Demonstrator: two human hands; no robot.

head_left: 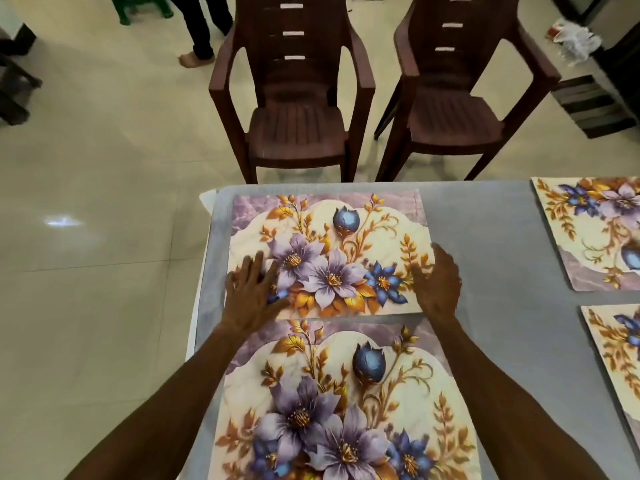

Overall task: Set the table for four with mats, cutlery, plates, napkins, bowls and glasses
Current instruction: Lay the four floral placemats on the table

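Far mat [329, 244] lies under both flat hands.

Four floral mats lie on one grey table [485, 237]: far mat [329, 251], near mat [346, 403], upper-right mat [588, 233], lower-right mat [620, 344] (both cut by the right edge). Two brown chairs: left chair [294, 98], right chair [453, 95]. Two hands: left hand [251, 292], right hand [438, 285].

Two brown chairs [298, 95], tiled floor [104, 168]
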